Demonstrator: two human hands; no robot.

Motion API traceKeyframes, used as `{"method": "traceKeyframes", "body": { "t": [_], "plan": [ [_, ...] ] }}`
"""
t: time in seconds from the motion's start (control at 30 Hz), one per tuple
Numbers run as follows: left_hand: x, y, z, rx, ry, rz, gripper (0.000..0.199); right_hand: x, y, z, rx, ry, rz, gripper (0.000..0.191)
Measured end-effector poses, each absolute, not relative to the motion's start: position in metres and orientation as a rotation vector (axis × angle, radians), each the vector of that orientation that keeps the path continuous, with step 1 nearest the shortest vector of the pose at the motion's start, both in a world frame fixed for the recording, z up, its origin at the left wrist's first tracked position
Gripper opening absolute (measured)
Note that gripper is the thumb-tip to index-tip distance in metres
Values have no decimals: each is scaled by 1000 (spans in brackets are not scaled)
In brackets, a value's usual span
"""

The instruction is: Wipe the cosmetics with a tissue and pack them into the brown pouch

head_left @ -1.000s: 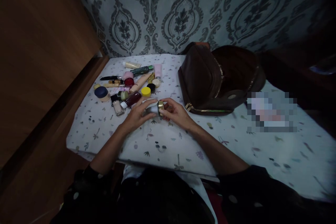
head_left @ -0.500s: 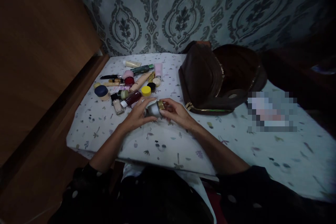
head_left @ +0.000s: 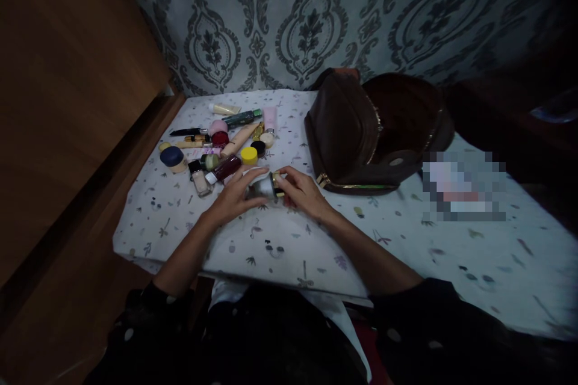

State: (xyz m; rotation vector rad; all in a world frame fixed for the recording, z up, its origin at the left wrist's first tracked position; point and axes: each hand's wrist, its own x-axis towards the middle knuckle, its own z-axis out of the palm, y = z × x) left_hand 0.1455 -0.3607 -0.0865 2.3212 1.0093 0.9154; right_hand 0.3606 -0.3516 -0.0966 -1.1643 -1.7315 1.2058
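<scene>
A small pale grey bottle with a gold cap (head_left: 264,186) lies sideways between my hands, just above the table's near part. My left hand (head_left: 235,195) is closed around its body, thumb below and fingers over the top. At the cap end, the fingers of my right hand (head_left: 300,190) grip the gold cap. Close behind my left hand lie a dark red bottle with a white cap (head_left: 226,169), a pale nail polish bottle with a black cap (head_left: 200,180) and a round yellow-lidded jar (head_left: 248,155).
An unzipped brown leather bag (head_left: 343,132) stands at the right. Several cosmetics lie at the back left, among them a blue-lidded jar (head_left: 172,157), a pink tube (head_left: 270,118) and a green bottle (head_left: 241,118). A pixelated item (head_left: 463,186) lies far right. A wooden panel (head_left: 76,72) borders the left.
Both hands stay on the bottle. My right fingers have shifted on the gold cap, with the thumb now higher. The view has tilted slightly.
</scene>
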Motion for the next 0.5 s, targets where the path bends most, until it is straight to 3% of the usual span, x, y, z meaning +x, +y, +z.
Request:
{"method": "traceKeyframes", "body": {
  "t": [0.1,0.5],
  "plan": [
    [146,-362,-90,2331,1052,848,71,361,-352,-94,-1192,-1752,1171,46],
    [144,-357,-91,2205,1039,939,69,367,-350,-105,-941,-1702,1314,61]
  ]
}}
